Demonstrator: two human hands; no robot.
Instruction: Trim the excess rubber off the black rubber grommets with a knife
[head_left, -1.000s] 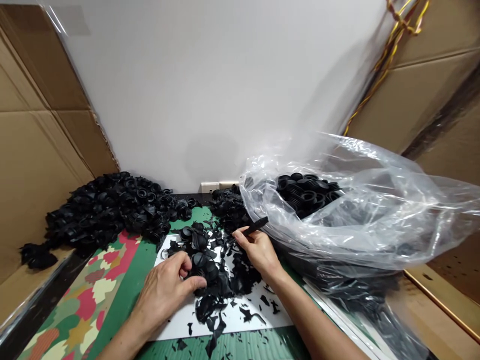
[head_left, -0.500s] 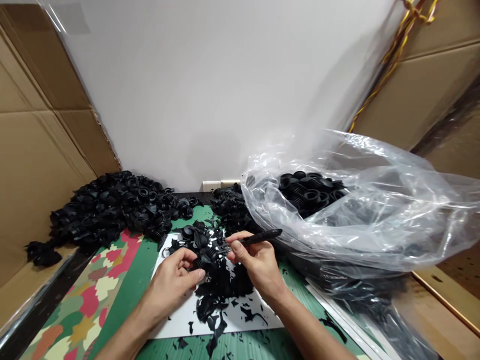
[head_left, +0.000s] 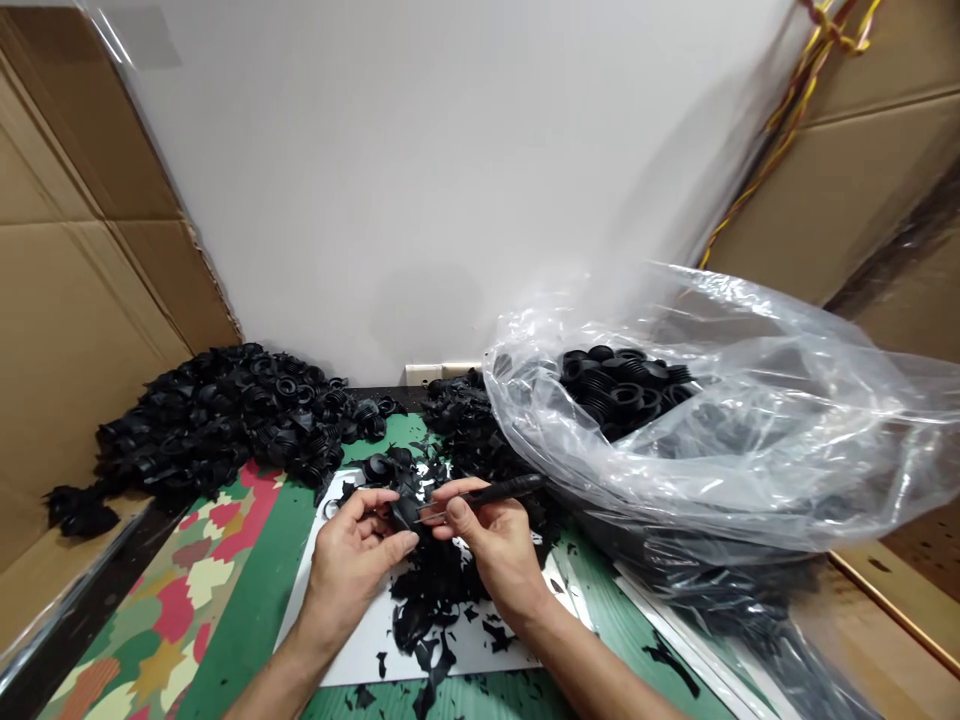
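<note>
Between the thumb and fingers of my left hand (head_left: 360, 535) is a black rubber bellows-like part (head_left: 406, 513), a smooth dark face of it showing. My right hand (head_left: 491, 545) grips a craft knife (head_left: 510, 490) with a black handle pointing up to the right. Its thin metal tip reaches left to the rubber part, at or very close to its edge. Below both hands a white sheet (head_left: 352, 660) carries a heap of black rubber scraps (head_left: 442, 590). More black parts lie just beyond my fingers.
A large pile of black rubber parts (head_left: 225, 420) stands at the left by a cardboard wall (head_left: 82, 280). On the right, a clear plastic bag (head_left: 765, 480) holds black ribbed parts (head_left: 622, 385). A green tabletop (head_left: 247, 600) lies underneath, with a white wall (head_left: 450, 180) behind.
My right hand has moved slightly left and down, bringing the knife tip to the part. My left hand has turned the rubber part so a smooth face shows instead of ribs.
</note>
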